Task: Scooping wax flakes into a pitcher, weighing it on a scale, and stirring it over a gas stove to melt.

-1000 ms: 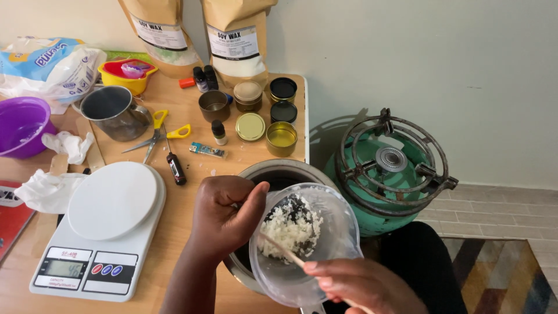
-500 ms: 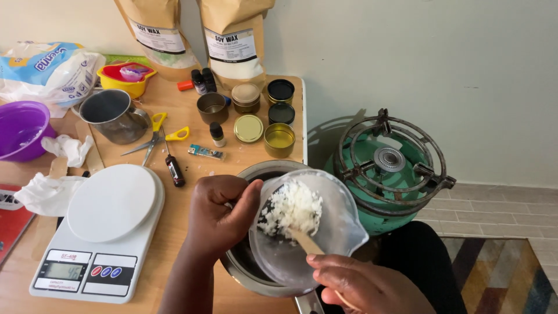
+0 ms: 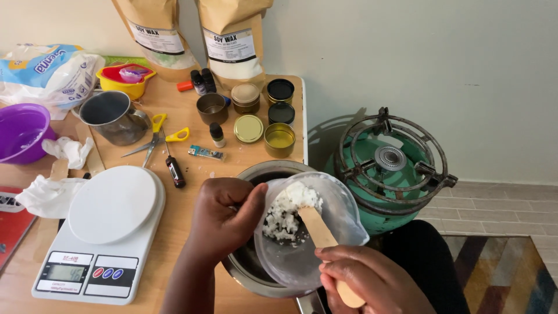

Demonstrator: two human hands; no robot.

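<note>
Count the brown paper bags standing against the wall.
2. Both stand at the back of the wooden table against the wall: the left brown paper bag behind the yellow measuring cups, the right brown paper bag behind the small dark bottles. Their tops are cropped; none seems hidden.

A clear plastic jug [image 3: 325,232], tilted over a metal pot [image 3: 256,174], holds white wax flakes [image 3: 285,212] under a flat wooden stick [image 3: 319,227].

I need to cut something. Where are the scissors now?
In the head view, the yellow-handled scissors lie on the table's left half, between the metal cup and the small dropper bottle.
</note>
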